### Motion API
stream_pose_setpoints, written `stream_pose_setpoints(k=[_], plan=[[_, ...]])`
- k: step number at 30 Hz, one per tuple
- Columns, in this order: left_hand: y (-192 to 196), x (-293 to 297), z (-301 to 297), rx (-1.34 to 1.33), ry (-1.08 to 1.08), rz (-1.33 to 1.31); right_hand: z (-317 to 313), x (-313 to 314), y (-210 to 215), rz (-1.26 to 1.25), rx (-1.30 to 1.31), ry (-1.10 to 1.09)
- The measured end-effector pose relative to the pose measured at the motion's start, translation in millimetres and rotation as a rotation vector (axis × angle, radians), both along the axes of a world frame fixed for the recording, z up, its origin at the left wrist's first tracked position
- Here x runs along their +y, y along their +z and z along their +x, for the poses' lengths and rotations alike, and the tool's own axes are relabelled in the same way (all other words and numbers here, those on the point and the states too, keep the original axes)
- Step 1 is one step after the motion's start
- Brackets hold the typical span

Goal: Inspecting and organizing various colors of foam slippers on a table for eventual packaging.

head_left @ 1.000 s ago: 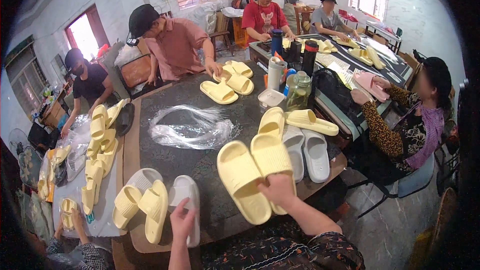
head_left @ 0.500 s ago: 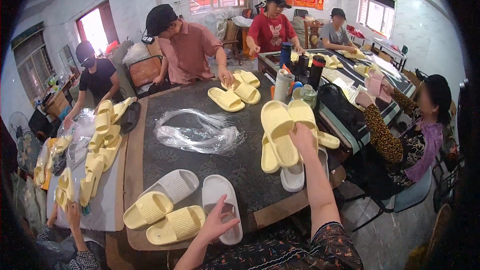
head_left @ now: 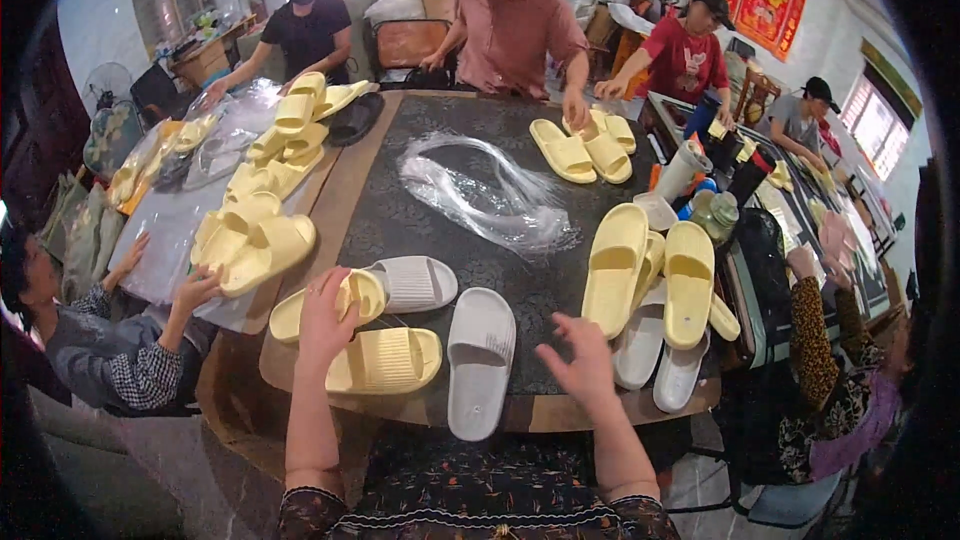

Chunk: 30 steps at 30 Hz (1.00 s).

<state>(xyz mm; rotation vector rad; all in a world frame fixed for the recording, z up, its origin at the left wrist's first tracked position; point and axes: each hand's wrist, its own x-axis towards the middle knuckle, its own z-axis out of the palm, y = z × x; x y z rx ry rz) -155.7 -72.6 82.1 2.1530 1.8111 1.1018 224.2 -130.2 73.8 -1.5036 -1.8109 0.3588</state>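
A yellow slipper [head_left: 288,318] lies at the near left of the counter [head_left: 540,290], long axis running mostly left to right. The left hand [head_left: 325,318] reaches over it, fingers pointing away from the wearer; whether they grip is hard to tell. To its right, a grey slipper [head_left: 480,365] lies lengthwise, pointing away from the wearer. The right hand [head_left: 582,360], empty, fingers spread, angles inward between it and a slipper pile [head_left: 690,285]. Beyond lie clear strands [head_left: 430,188].

Dark table [head_left: 440,115] – four grey slippers [head_left: 480,365], at least nine yellow slippers [head_left: 612,265] – one clear strip bundle [head_left: 545,228]
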Motion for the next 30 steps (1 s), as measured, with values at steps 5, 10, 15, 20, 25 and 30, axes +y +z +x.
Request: stream_pose_setpoints(k=[5,10,15,20,25,30], plan=[[-27,14,-2,0.268,0.097,-0.118,-47,-2,-21,-0.143,-0.082,0.177],[-39,22,12,0.438,0.127,-0.111,-62,17,-54,-0.181,-0.099,0.057],[-54,20,-7,0.390,0.154,0.007,-43,22,-62,-0.037,0.029,-0.017],[-69,27,-53,0.346,0.307,0.091,-25,5,-40,0.040,0.104,-0.059],[-84,55,-85,0.124,0.457,0.184,2,-8,-27,0.322,0.218,-0.174],[-86,63,-84,0.067,0.367,0.271,26,-18,-13,0.545,0.272,-0.272]])
